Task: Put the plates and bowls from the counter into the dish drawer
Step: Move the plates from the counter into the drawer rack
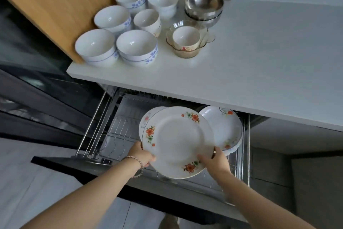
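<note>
A white plate with red flowers (pixel 178 141) hangs tilted over the open wire dish drawer (pixel 104 123). My left hand (pixel 143 154) grips its lower left rim and my right hand (pixel 215 160) grips its lower right rim. Another plate (pixel 146 117) peeks out right behind it on the left. A flowered plate stack (pixel 224 126) stands in the rack at the right. On the white counter (pixel 241 61) stand several stacked white bowls (pixel 136 44), a steel bowl stack (pixel 204 5), and a glass bowl (pixel 202 43) with a small white bowl (pixel 185 37) inside.
A wooden board (pixel 61 4) leans at the counter's left end, beside the bowls. A dark glass appliance front (pixel 37 87) lies left of the drawer. The drawer's dark front panel (pixel 78 169) juts out over the grey floor below my arms.
</note>
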